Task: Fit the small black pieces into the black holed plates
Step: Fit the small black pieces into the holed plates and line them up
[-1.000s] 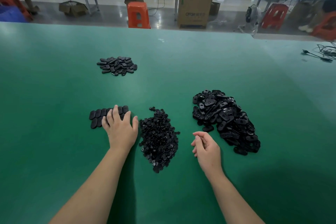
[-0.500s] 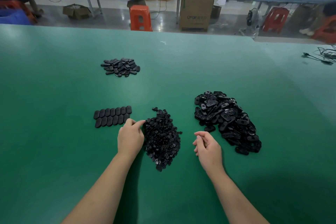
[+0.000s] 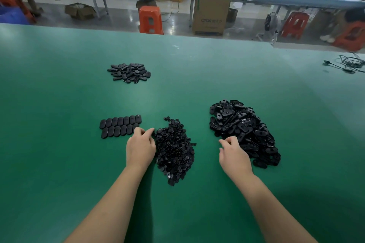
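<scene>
1. Resting on the green table, my left hand curls its fingers at the upper left edge of the small black pieces; whether it pinches one, I cannot tell.
2. My right hand, fingers loosely curled, touches the near edge of the holed plates.
3. Assembled rows lie just left.

Green table: small-piece pile, holed-plate heap, plate rows, far pile, cable.
</scene>
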Motion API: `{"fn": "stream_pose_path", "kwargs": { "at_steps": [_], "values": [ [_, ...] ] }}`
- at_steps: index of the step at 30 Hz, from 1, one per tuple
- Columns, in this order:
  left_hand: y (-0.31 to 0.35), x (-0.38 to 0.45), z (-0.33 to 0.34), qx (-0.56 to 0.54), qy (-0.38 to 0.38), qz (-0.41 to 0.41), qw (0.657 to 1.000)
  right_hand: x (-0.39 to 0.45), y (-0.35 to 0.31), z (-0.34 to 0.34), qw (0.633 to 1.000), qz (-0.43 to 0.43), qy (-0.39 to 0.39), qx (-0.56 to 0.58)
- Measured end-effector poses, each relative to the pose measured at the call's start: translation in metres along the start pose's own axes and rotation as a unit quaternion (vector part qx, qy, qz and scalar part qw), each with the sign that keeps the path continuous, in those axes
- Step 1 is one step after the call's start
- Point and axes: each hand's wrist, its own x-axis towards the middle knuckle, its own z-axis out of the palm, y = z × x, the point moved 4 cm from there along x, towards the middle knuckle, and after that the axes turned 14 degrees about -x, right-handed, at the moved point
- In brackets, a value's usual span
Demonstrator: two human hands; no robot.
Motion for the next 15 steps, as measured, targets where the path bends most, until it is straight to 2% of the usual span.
{"fn": "stream_pose_path", "kwargs": {
  "at_steps": [2,7,11,15],
  "values": [
    [-0.0007,-0.0002,0.0005,0.002,0.001,-0.002,1.000,0.0008,0.0015,0.0007,1.000,-0.010,-0.006,-0.023],
    [-0.0027,-0.0014,0.0006,0.001,0.001,-0.010,1.000,-0.0008,0.0018,-0.0029,0.999,-0.030,0.031,0.002],
    [-0.0019,-0.0002,0.0004,0.002,-0.002,-0.011,1.000,0.0054,0.0032,-0.0037,0.999,-0.019,0.000,-0.037],
    [-0.0020,-0.0002,0.0004,0.001,-0.004,-0.011,1.000,0.0026,-0.0019,-0.0071,0.997,-0.047,-0.005,-0.065]
  ]
}}
